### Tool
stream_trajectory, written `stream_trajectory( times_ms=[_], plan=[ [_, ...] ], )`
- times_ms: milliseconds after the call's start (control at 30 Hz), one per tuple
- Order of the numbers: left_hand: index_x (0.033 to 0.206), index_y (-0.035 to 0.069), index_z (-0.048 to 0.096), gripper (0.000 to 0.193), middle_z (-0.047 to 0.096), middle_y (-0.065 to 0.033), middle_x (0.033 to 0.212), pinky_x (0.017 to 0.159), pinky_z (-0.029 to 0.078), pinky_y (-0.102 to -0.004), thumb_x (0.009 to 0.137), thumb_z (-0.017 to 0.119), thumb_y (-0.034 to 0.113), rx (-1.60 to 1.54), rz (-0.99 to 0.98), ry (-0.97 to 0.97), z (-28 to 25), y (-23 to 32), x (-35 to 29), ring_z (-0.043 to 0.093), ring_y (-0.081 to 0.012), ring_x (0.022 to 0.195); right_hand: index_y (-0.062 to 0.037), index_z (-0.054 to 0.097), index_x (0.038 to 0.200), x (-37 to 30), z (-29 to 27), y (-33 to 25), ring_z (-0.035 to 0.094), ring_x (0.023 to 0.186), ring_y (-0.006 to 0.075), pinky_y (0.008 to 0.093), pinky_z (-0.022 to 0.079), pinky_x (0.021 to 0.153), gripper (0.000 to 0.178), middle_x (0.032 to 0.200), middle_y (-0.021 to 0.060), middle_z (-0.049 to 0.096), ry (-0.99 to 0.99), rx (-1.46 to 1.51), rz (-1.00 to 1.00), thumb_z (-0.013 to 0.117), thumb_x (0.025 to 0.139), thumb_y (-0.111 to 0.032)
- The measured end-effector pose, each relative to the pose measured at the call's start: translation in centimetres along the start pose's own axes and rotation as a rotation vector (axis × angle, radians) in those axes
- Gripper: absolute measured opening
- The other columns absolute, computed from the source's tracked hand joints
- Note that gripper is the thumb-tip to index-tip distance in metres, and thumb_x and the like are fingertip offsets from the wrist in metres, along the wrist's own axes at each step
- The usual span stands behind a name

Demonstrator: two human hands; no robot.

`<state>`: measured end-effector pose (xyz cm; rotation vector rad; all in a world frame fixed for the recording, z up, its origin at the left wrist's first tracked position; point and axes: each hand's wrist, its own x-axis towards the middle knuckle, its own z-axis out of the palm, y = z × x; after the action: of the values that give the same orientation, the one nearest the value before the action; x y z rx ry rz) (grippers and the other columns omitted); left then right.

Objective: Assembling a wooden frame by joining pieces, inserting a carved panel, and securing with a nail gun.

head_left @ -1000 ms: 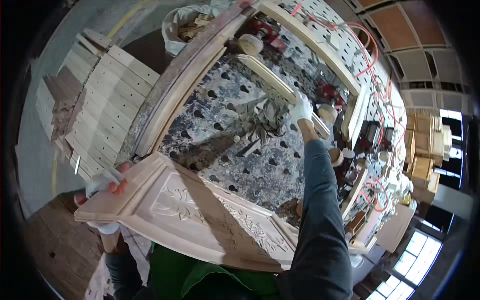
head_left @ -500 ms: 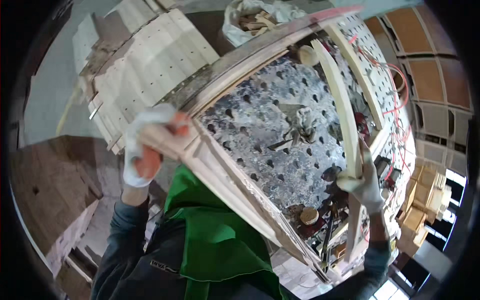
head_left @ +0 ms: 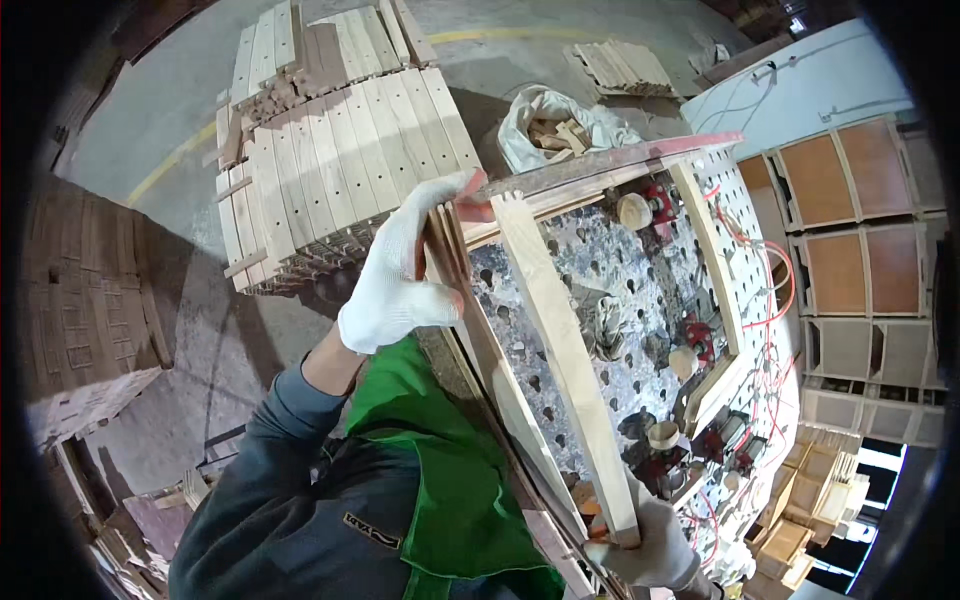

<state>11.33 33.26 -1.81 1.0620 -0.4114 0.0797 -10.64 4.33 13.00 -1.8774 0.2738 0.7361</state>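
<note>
My left hand [head_left: 395, 275], in a white glove with orange fingertips, curls around the upper ends of several thin wooden strips [head_left: 475, 310] at the bench's near-left edge. Its thumb is on the near side and its fingers reach over the far side. My right gloved hand [head_left: 655, 545] is closed on the lower end of a pale wooden slat [head_left: 560, 330]. The slat lies slantwise over the metal work table [head_left: 545, 395], its far end close to my left fingertips. Part of the right hand is hidden behind the slat.
Red clamps [head_left: 697, 340] with round pads and a crumpled rag [head_left: 605, 325] sit on the perforated table. Red air hoses [head_left: 770, 260] run along its right side. Stacked drilled boards [head_left: 370, 135] stand at the far left; beyond the table is a white sack [head_left: 510, 140] of offcuts.
My right hand has brought the slat from the table's right side across to the left and nearer me. My left hand has moved right, and the view has shifted.
</note>
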Motion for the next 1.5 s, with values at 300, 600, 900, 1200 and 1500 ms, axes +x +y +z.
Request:
stream_trajectory(
  times_ms=[300, 600, 900, 1200, 1500],
  plan=[
    [0.146, -0.001, 0.049, 0.078, 0.057, -0.0180, 0.143, 0.109, 0.045, -0.0445, 0.074, 0.071, 0.018, 0.110, -0.114, -0.001, -0.1, 0.5, -0.2, 0.060, -0.0297, 0.125, 0.0024, 0.048, 0.148, 1.1, 1.6, -1.7, 0.056, 0.074, 0.0225, 0.0356, 0.049, 0.073, 0.060, 0.093, 0.0088, 0.064, 0.032, -0.637, -0.042, 0.063, 0.090, -0.005],
    [0.141, -0.001, 0.054, 0.063, 0.062, -0.0163, 0.134, 0.104, 0.047, -0.0417, 0.081, 0.069, 0.009, 0.103, -0.148, 0.000, 0.1, 1.1, 0.4, 0.063, -0.0276, 0.116, 0.0014, 0.042, 0.154, 2.7, 2.4, 0.8, 0.062, 0.098, 0.0335, 0.0389, 0.052, 0.086, 0.068, 0.127, 0.0204, 0.063, 0.023, -0.588, -0.327, 0.059, 0.088, -0.001],
    [0.131, 0.001, 0.060, 0.047, 0.067, -0.0100, 0.113, 0.092, 0.049, -0.0321, 0.085, 0.074, 0.002, 0.091, -0.073, 0.001, 0.2, 0.7, 0.9, 0.062, -0.0181, 0.098, -0.0002, 0.044, 0.153, 2.8, 2.1, 1.2, 0.062, 0.107, 0.0341, 0.0388, 0.052, 0.090, 0.068, 0.133, 0.0204, 0.062, -0.026, -0.495, -0.190, 0.058, 0.087, -0.001],
    [0.131, 0.000, 0.061, 0.046, 0.067, -0.0094, 0.112, 0.083, 0.051, -0.0277, 0.086, 0.071, 0.000, -0.017, -0.275, 0.066, 0.2, 2.3, -0.2, 0.062, -0.0156, 0.095, -0.0015, 0.043, 0.154, 3.2, 2.8, 1.0, 0.060, 0.115, 0.0340, 0.0396, 0.047, 0.101, 0.072, 0.141, 0.0192, 0.056, -0.067, -0.483, -0.234, 0.060, 0.085, -0.004],
    [0.153, -0.003, 0.043, 0.059, 0.060, -0.0228, 0.134, 0.112, 0.045, -0.0423, 0.101, 0.055, 0.021, 0.349, -0.151, -0.080, -3.2, 0.2, 0.9, 0.059, -0.0285, 0.124, 0.0048, 0.039, 0.148, 3.2, 1.8, 2.1, 0.066, 0.096, 0.0355, 0.0477, 0.056, 0.086, 0.072, 0.118, 0.0257, 0.061, -0.052, -0.401, -0.180, 0.069, 0.085, -0.011]
  ],
)
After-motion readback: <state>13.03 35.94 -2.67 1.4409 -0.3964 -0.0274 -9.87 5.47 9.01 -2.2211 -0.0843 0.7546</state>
